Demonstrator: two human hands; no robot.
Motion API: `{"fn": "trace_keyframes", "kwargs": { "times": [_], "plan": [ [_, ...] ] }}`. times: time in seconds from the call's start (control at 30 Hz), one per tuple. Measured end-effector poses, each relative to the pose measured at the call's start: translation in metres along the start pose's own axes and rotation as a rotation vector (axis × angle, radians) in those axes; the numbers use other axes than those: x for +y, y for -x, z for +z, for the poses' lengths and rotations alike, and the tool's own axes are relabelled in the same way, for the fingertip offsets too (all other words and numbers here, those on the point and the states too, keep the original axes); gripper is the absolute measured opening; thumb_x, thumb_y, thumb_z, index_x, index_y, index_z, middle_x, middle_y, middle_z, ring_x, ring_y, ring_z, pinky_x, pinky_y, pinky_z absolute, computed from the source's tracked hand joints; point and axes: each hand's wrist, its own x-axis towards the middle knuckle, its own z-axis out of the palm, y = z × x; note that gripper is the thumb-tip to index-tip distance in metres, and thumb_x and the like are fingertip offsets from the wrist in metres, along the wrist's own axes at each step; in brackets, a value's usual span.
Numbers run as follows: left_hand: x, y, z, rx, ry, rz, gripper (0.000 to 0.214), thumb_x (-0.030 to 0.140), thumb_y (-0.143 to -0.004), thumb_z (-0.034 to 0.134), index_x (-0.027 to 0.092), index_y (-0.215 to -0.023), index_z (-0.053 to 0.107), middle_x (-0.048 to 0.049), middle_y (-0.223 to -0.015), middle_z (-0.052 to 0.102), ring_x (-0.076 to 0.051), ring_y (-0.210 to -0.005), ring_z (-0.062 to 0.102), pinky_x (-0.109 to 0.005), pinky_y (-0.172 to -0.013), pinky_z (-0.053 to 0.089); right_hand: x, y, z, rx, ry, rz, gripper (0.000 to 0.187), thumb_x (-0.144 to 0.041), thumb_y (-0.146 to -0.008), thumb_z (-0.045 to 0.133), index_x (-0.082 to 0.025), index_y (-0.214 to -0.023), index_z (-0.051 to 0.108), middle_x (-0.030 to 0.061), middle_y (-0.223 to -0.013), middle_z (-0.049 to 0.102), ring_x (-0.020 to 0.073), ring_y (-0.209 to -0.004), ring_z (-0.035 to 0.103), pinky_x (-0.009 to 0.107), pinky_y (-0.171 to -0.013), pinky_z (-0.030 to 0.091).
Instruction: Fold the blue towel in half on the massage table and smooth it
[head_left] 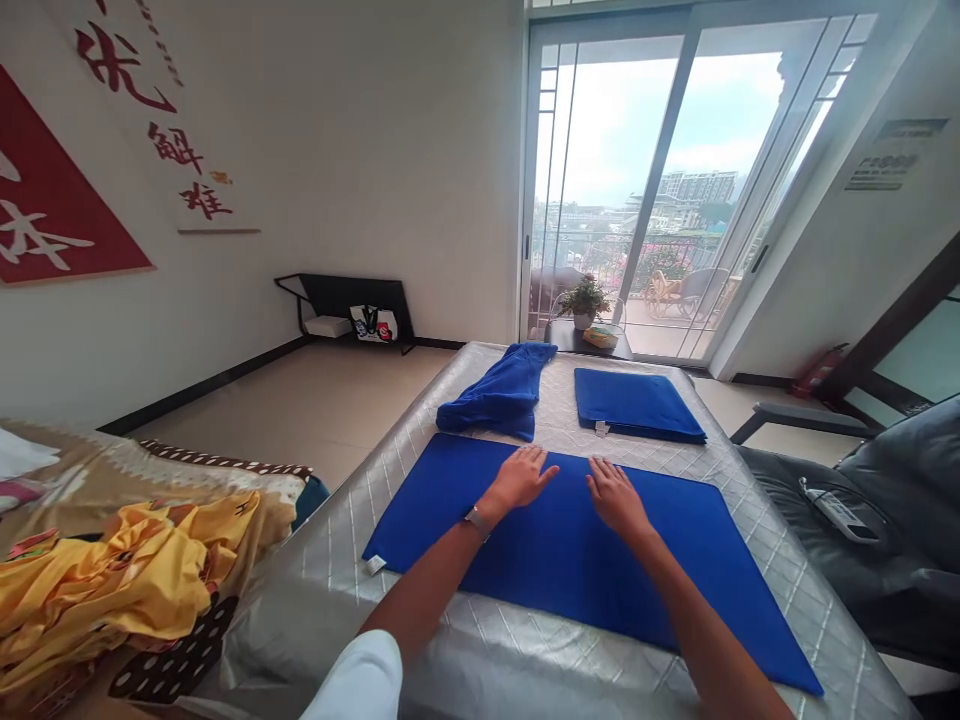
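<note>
A blue towel (570, 560) lies spread flat on the silver quilted bed (780, 560). The left hand (517, 480) rests open, palm down, near its far edge; the right hand (616, 498) lies likewise just beside it. Beyond sit a crumpled towel (499, 395) and a folded towel (634, 403).

One head camera, close behind the left hand (519, 478) and right hand (616, 497), faces forward and down over the towel (570, 570) under them, probably wide-angle.

Both hands, left hand (520, 478) and right hand (616, 495), lie flat on the blue towel (570, 560).
</note>
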Motion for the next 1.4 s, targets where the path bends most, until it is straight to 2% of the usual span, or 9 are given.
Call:
{"fn": "trace_keyframes", "kwargs": {
  "times": [0.07, 0.17, 0.33, 0.63, 0.77, 1.0, 1.1, 1.2, 1.4],
  "plan": [
    [0.027, -0.012, 0.014, 0.011, 0.028, 0.027, 0.068, 0.057, -0.106, 0.022, 0.011, -0.145, 0.052, -0.0149, -0.152, 0.050, -0.024, -0.145, 0.041, -0.040, -0.121, 0.032, -0.027, -0.012, 0.009, -0.034, -0.009, -0.010, 0.060, -0.032, -0.103, 0.020, -0.010, -0.156, 0.036, 0.0093, -0.163, 0.034, 0.0216, -0.152, 0.025, 0.039, -0.124, 0.019],
    [0.045, -0.017, 0.030, 0.025, 0.055, -0.024, 0.066, 0.052, -0.107, 0.016, 0.009, -0.147, 0.049, -0.0156, -0.153, 0.049, -0.024, -0.146, 0.039, -0.042, -0.121, 0.031, -0.042, -0.021, 0.025, -0.072, 0.016, -0.020, 0.059, -0.026, -0.101, 0.024, -0.011, -0.158, 0.032, 0.0092, -0.165, 0.026, 0.0225, -0.153, 0.020, 0.040, -0.124, 0.017],
    [0.044, -0.010, 0.040, -0.014, 0.078, -0.031, 0.069, 0.052, -0.107, 0.012, 0.009, -0.150, 0.045, -0.0146, -0.156, 0.045, -0.023, -0.148, 0.035, -0.042, -0.124, 0.027, -0.037, -0.020, 0.040, -0.050, 0.055, -0.033, 0.060, -0.032, -0.102, 0.023, -0.014, -0.159, 0.029, 0.0077, -0.167, 0.023, 0.0225, -0.154, 0.018, 0.041, -0.125, 0.014],
    [0.033, -0.010, 0.042, -0.043, 0.071, -0.049, 0.072, 0.057, -0.105, 0.013, 0.012, -0.155, 0.038, -0.0126, -0.159, 0.040, -0.023, -0.150, 0.030, -0.043, -0.125, 0.024, -0.035, -0.022, 0.035, -0.092, 0.018, 0.012, 0.063, -0.038, -0.103, 0.015, -0.012, -0.160, 0.026, 0.0060, -0.167, 0.022, 0.0187, -0.154, 0.017, 0.039, -0.125, 0.012],
    [-0.004, 0.003, 0.030, -0.115, 0.051, -0.083, 0.073, 0.061, -0.103, 0.014, 0.016, -0.157, 0.034, -0.0104, -0.162, 0.035, -0.023, -0.151, 0.029, -0.043, -0.125, 0.022, -0.002, -0.012, 0.029, -0.119, 0.046, 0.091, 0.067, -0.045, -0.103, 0.013, -0.011, -0.161, 0.022, 0.0043, -0.168, 0.020, 0.0190, -0.155, 0.015, 0.040, -0.126, 0.010],
    [-0.130, 0.049, -0.004, -0.168, -0.025, -0.304, 0.072, 0.060, -0.104, 0.017, 0.015, -0.158, 0.032, -0.0109, -0.164, 0.030, -0.025, -0.152, 0.026, -0.046, -0.125, 0.018, 0.144, 0.036, 0.021, -0.105, 0.133, 0.328, 0.069, -0.042, -0.101, 0.014, -0.007, -0.160, 0.023, 0.0086, -0.168, 0.021, 0.0216, -0.155, 0.015, 0.044, -0.125, 0.013],
    [-0.175, 0.067, -0.010, -0.118, -0.069, -0.435, 0.071, 0.057, -0.104, 0.017, 0.012, -0.156, 0.033, -0.0145, -0.162, 0.033, -0.027, -0.151, 0.028, -0.049, -0.124, 0.019, 0.187, 0.054, 0.021, -0.045, 0.114, 0.433, 0.071, -0.042, -0.100, 0.011, -0.005, -0.159, 0.023, 0.0118, -0.167, 0.021, 0.0242, -0.154, 0.018, 0.045, -0.125, 0.016],
    [-0.197, 0.076, -0.007, -0.070, -0.100, -0.500, 0.071, 0.054, -0.104, 0.016, 0.008, -0.155, 0.034, -0.0168, -0.161, 0.035, -0.028, -0.151, 0.028, -0.049, -0.123, 0.021, 0.200, 0.060, 0.022, -0.028, 0.088, 0.468, 0.073, -0.045, -0.100, 0.009, -0.004, -0.159, 0.024, 0.0130, -0.167, 0.023, 0.0257, -0.153, 0.021, 0.045, -0.124, 0.018],
    [-0.198, 0.078, -0.001, -0.050, -0.119, -0.498, 0.065, 0.046, -0.104, 0.018, 0.007, -0.154, 0.035, -0.0156, -0.161, 0.036, -0.028, -0.151, 0.027, -0.048, -0.124, 0.020, 0.199, 0.059, 0.025, -0.029, 0.087, 0.451, 0.075, -0.045, -0.099, 0.009, -0.003, -0.158, 0.025, 0.0139, -0.167, 0.023, 0.0276, -0.153, 0.021, 0.047, -0.124, 0.017]
  ]
}}
